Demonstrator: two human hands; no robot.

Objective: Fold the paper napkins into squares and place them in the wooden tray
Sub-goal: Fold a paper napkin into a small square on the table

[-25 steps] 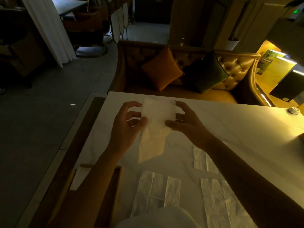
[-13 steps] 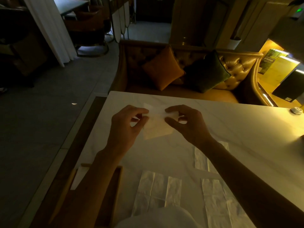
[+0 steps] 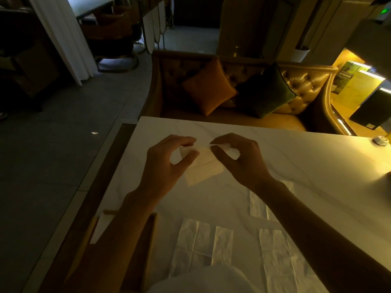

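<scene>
A white paper napkin (image 3: 204,166) lies folded over on the marble table (image 3: 296,157), its near half flat. My left hand (image 3: 167,166) pinches its upper left corner between thumb and fingers. My right hand (image 3: 243,157) pinches the upper right corner, with a bit of paper sticking out past the fingers. The wooden tray (image 3: 154,231) sits at the table's near left edge, mostly hidden under my left forearm, and a white folded napkin (image 3: 101,228) shows inside it.
Unfolded napkins lie flat near me: one (image 3: 201,244) at centre, another (image 3: 275,254) to its right and a third (image 3: 258,205) beyond it. A small round white object (image 3: 380,141) sits at the far right. A tufted sofa with cushions (image 3: 208,89) stands behind the table.
The napkin hung open and upright between both hands a second ago. It has come down onto the table, folded in half, and both hands have moved closer together at its top edge.
</scene>
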